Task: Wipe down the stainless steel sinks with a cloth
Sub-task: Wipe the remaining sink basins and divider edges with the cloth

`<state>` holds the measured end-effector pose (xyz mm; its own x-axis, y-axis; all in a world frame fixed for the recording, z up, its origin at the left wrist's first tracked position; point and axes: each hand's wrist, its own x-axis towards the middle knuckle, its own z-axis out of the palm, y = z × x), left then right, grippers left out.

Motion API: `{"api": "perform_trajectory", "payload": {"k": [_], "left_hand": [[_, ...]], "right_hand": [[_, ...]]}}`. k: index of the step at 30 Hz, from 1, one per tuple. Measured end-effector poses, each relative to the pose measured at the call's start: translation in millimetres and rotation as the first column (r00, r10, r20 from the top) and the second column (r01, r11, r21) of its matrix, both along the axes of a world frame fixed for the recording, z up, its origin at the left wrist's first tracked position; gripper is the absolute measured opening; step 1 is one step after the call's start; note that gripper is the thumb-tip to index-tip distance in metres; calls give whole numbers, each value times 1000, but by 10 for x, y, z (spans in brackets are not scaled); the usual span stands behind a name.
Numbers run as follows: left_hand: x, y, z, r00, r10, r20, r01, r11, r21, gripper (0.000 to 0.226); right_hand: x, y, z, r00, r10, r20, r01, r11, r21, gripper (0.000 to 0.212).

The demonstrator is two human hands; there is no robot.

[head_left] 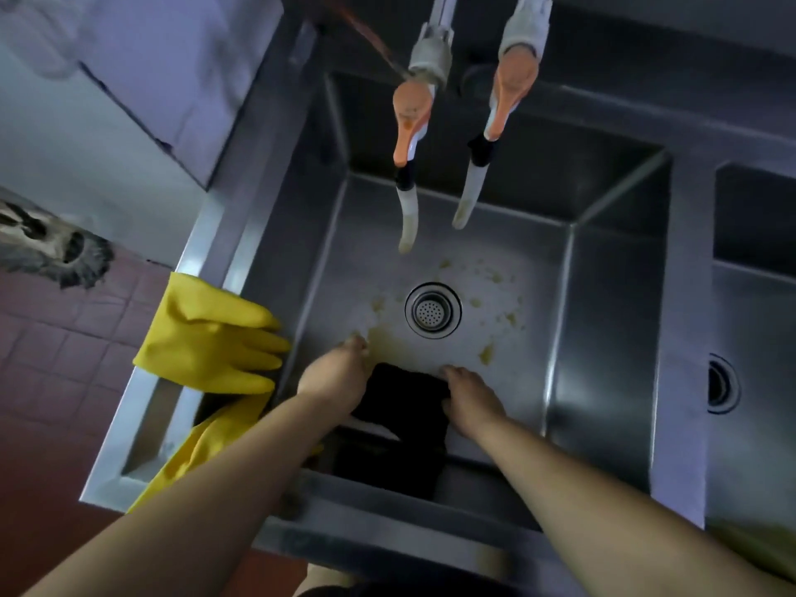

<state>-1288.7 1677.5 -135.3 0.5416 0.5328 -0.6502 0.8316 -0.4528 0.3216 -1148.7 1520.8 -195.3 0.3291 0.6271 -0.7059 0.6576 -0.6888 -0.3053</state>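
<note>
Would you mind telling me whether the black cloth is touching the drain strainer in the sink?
Apart. The head view shows bare, stained sink floor between the far edge of the black cloth and the drain strainer.

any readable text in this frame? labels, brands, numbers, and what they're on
None readable.
Orange tap handles: small dark marks, too blurred to read.
Yellow gloves, black cloth, sink, drain: no print visible.
</note>
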Motion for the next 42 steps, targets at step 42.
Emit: {"api": "perform_trajectory", "payload": {"k": [42], "left_hand": [[-480, 1706, 188, 622, -782, 44, 522, 456, 721, 36]], "right_hand": [[-547, 1580, -1215, 747, 483, 456, -622, 750, 224, 63]]}}
